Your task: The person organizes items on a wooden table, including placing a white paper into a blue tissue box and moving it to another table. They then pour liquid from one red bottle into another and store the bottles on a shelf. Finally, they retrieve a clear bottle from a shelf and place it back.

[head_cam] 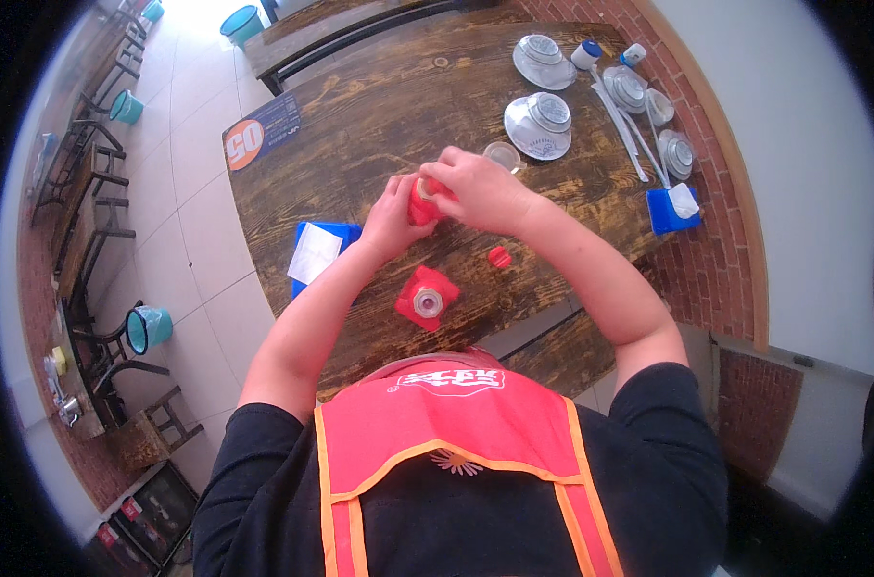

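My left hand (392, 220) is wrapped around the side of a red bottle (421, 209) with a pale neck, over the wooden table. My right hand (480, 189) has its fingers curled on the same bottle's top, hiding part of it. Closer to my body stands a second red bottle (408, 301), uncapped, its round mouth facing up. A red screw cap (499, 257) lies to the right of that bottle. Just beyond my right hand is a small clear plastic cup (503, 155), partly covered by the hand.
Blue tissue boxes (346, 232) (673, 220) sit at the table's left and right sides. Wrapped dish sets (538, 133), white-and-blue containers (586, 54) and wrapped chopsticks (619, 130) occupy the far right. A numbered sign (263, 133) marks the left corner. A brick wall (725, 216) borders the right.
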A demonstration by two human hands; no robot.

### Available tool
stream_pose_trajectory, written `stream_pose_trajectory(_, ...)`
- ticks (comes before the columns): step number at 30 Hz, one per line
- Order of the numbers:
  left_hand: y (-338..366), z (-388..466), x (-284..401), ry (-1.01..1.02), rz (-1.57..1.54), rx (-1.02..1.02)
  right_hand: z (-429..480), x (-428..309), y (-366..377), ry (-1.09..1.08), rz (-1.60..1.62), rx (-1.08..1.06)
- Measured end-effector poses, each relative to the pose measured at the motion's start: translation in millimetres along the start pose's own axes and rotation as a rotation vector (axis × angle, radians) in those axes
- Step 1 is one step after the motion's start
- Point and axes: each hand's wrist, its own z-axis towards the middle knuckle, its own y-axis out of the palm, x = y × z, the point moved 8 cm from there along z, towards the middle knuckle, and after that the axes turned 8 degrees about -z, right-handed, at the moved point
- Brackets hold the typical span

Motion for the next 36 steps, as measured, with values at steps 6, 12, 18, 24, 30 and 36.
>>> stream_pose_trajectory(6,-1.6,-2.6,-2.0,0.039,-0.024,0.044,-48.3,44.7,-7.1,0.258,0.114,0.265)
stream_pose_trajectory(12,-12.7,-13.5,8.7,0.086,-0.004,0.111,-110.4,96.7,106.4,0.59,0.18,0.034)
stream_pose_trajectory(18,-41.2,-22.5,38.1,0.132,-0.086,0.157,-95.5,94.6,156.0,0.474,0.019,0.032)
stream_pose_trajectory(24,-63.5,-28.9,30.1,-0.208,-0.703,0.186,-81.7,76.1,101.2,0.457,0.266,0.178)
stream_pose_trajectory(30,-82.4,-28.2,83.4,-0.107,-0.812,0.032,-58.0,38.8,9.5,0.279,1.148,0.244)
stream_pose_trajectory(36,-84.6,1.7,152.8,0.07,-0.72,-0.147,-53.5,4.9,-45.9,0.225,0.931,0.205)
